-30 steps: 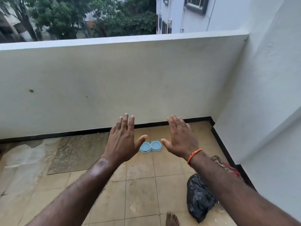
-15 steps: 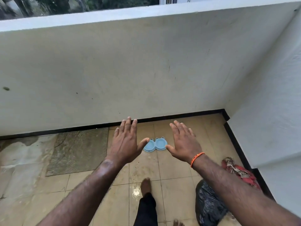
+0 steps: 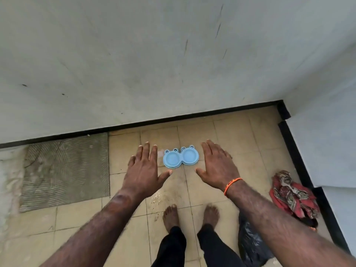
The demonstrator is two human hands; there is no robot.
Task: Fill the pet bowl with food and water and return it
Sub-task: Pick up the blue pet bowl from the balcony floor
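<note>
A light blue double pet bowl (image 3: pixel 180 156) with frog-eye bumps lies on the tiled balcony floor near the wall. Both of its round basins look empty. My left hand (image 3: pixel 144 168) hovers just left of the bowl, palm down, fingers spread, holding nothing. My right hand (image 3: pixel 216 165), with an orange band at the wrist, hovers just right of the bowl, also flat and empty. Neither hand touches the bowl.
The white parapet wall (image 3: pixel 154 64) with a black skirting rises behind the bowl; a side wall closes the right. A grey ridged mat (image 3: pixel 65 170) lies left. A red patterned cloth (image 3: pixel 292 195) and a black plastic bag (image 3: pixel 250 245) lie right. My bare feet (image 3: pixel 189 214) stand below the bowl.
I have stepped closer and my view has tilted down, so the bowl looks larger and my feet show. Both hands stay flat, open and either side of the bowl.
</note>
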